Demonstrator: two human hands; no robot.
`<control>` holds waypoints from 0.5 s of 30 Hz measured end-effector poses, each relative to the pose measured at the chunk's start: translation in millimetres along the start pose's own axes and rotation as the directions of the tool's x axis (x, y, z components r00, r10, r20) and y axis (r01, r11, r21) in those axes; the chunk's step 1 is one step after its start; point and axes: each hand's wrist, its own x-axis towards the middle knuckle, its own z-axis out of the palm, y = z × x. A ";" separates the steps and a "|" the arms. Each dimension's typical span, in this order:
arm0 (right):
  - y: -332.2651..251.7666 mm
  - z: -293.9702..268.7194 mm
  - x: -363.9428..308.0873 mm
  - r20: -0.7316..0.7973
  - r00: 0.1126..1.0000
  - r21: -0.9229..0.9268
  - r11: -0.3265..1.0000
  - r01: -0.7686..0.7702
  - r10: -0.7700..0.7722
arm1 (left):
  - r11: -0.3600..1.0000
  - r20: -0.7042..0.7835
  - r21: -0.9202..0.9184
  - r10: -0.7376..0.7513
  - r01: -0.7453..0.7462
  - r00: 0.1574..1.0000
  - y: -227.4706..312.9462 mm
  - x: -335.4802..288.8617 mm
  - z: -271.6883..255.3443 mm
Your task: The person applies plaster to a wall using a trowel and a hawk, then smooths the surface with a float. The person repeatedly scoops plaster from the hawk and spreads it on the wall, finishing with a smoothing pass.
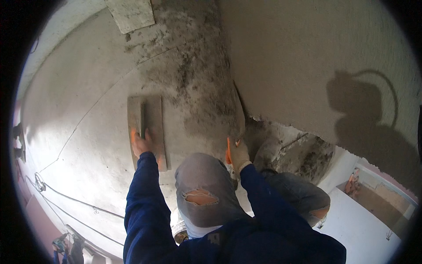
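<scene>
My left hand [143, 143] is closed round the handle of a long rectangular plastering float [153, 119]. The float's plate stands lengthwise against a grey, dark-blotched plastered surface [96, 75]. To the right, my right hand [237, 154], in a pale glove with orange on it, is closed beside the lower end of a thin grey edge, near where two plastered surfaces meet. What it grips cannot be made out. Both arms reach forward in dark blue sleeves, on either side of my grey trouser knee [200, 180].
A pale flat board [130, 14] is at the top. Cables [83, 202] loop at the lower left. A smooth plastered wall [303, 61] rises on the right, its lower edge ragged, with a shadow on it. A bucket-like container [179, 229] shows partly beside my leg.
</scene>
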 end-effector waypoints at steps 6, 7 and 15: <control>7.8 -3.0 -10.4 -0.066 0.991 -0.100 0.989 0.107 -0.114 | 1.000 0.019 0.002 -0.022 0.022 1.000 3.9 -3.0 -5.2; 3.2 -1.4 -7.2 -0.089 0.984 -0.115 0.983 0.146 -0.157 | 1.000 0.020 0.013 -0.019 0.019 1.000 6.3 1.6 -4.7; -36.4 14.2 6.7 -0.048 0.996 0.134 0.987 0.083 -0.077 | 0.999 0.010 0.024 -0.033 0.033 0.999 2.6 -4.0 -6.0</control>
